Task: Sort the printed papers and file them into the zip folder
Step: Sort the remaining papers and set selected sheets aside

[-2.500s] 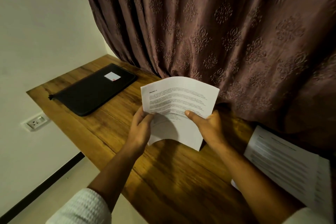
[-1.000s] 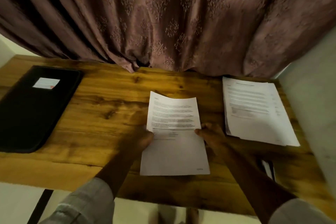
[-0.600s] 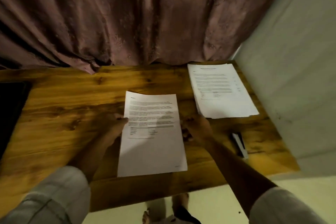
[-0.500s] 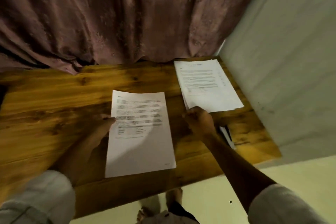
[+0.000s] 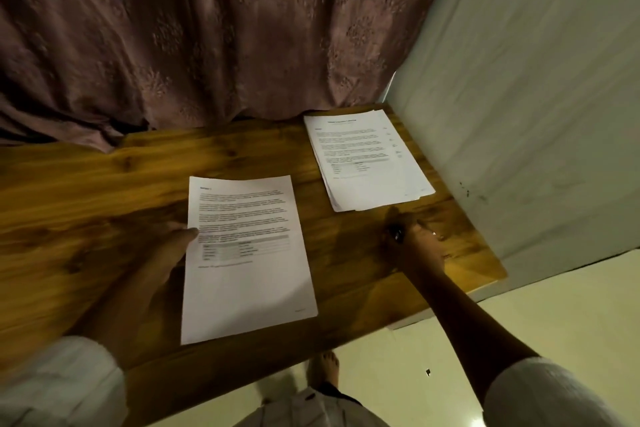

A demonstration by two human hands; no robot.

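Head view: we record 1 printed sheet flat at the centre of the table. Left hand touches its 9 o'clock edge, fingers relaxed. Paper stack lies at 1 o'clock. Right hand, at 3 o'clock, curls round a small dark object.

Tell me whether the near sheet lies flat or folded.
Flat: the sheet lies spread on the table, uncreased, left hand at its edge.

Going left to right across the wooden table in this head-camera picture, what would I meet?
Left hand → single white printed sheet → stack of white printed papers → pale wall. The right hand overlaps the stack, so I left it out.
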